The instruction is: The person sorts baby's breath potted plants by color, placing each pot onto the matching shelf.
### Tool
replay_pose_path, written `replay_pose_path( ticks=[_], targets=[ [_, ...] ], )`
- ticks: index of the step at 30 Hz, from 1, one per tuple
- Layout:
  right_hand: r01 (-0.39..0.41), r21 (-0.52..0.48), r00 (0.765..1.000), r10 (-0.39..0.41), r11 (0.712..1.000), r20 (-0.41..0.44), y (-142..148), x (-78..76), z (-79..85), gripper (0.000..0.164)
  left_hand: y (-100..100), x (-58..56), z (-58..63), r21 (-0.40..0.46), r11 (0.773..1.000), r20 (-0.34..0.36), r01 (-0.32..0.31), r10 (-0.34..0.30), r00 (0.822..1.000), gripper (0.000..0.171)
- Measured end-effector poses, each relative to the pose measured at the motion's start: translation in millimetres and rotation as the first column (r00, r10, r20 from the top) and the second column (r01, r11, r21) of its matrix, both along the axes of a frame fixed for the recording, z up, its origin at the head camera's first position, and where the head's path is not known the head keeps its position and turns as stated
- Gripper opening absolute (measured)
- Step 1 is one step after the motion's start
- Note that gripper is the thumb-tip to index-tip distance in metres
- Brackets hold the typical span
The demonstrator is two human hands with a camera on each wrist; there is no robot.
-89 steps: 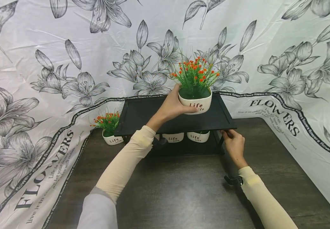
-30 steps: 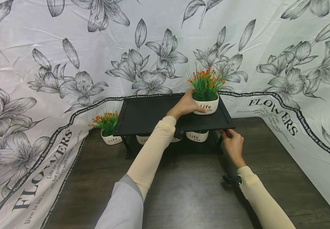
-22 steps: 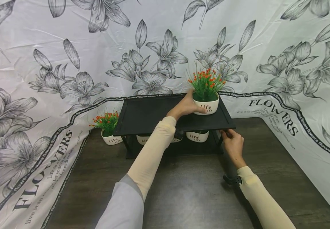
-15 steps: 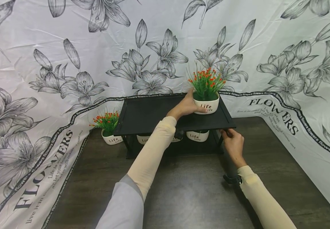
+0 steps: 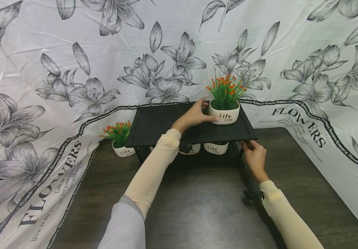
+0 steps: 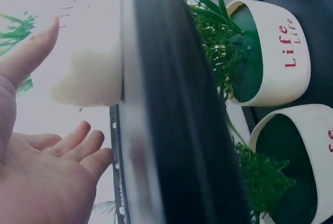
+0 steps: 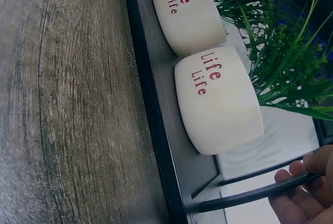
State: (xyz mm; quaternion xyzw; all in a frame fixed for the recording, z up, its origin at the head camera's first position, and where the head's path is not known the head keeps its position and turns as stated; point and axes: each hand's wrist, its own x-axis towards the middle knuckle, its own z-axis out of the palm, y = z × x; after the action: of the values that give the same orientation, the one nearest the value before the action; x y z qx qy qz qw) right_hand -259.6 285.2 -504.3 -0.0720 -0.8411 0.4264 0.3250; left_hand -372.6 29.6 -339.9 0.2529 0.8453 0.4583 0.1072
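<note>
A white oval pot [image 5: 229, 114] of artificial orange flowers, lettered "Life", stands upright near the right end of the black rack's top shelf [image 5: 163, 126]. Just left of it is my left hand [image 5: 194, 117], thumb and fingers spread; in the left wrist view the same hand [image 6: 44, 180] shows its fingers extended, apart from the pot. My right hand [image 5: 255, 155] grips the rack's right-side leg below the shelf. In the right wrist view its fingers curl round that thin black bar [image 7: 255, 192].
More "Life" pots line the lower shelf, one [image 5: 216, 148] at the right, another [image 5: 192, 150] partly behind my left wrist camera. Another orange-flowered pot [image 5: 124, 151] stands on the dark wooden table [image 5: 194, 207] left of the rack. A flower-printed cloth [image 5: 104, 69] hangs behind.
The flower pot was held above the shelf, then moved right and down onto it. My left hand has just let go and drawn slightly left. The right hand keeps its grip.
</note>
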Motion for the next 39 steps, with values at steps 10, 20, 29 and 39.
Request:
replay_pose_path(
  ticks=[10, 20, 29, 39],
  targets=[
    [0.025, -0.015, 1.0, -0.025, 1.0, -0.002, 5, 0.7, -0.7, 0.022, -43, 13.0, 14.9, 0.078, 0.997, -0.103, -0.019, 0.027, 0.994, 0.067],
    [0.041, 0.012, 0.999, -0.041, 0.999, 0.007, 2, 0.2, -1.6, 0.019, -91, 33.5, 34.1, 0.334, 0.94, -0.226, -0.066, 0.148, 0.963, 0.021],
    [0.025, 0.002, 1.0, -0.025, 1.0, 0.01, 0, 0.9, -0.2, 0.019, -145, 48.1, 38.8, 0.43, 0.897, -0.218, -0.104, 0.215, 0.952, 0.019],
    [0.016, -0.004, 1.0, -0.016, 1.0, -0.004, -2, -0.5, 1.3, 0.018, -205, 66.1, 35.5, 0.479, 0.866, -0.238, -0.141, 0.283, 0.929, 0.013]
  ],
)
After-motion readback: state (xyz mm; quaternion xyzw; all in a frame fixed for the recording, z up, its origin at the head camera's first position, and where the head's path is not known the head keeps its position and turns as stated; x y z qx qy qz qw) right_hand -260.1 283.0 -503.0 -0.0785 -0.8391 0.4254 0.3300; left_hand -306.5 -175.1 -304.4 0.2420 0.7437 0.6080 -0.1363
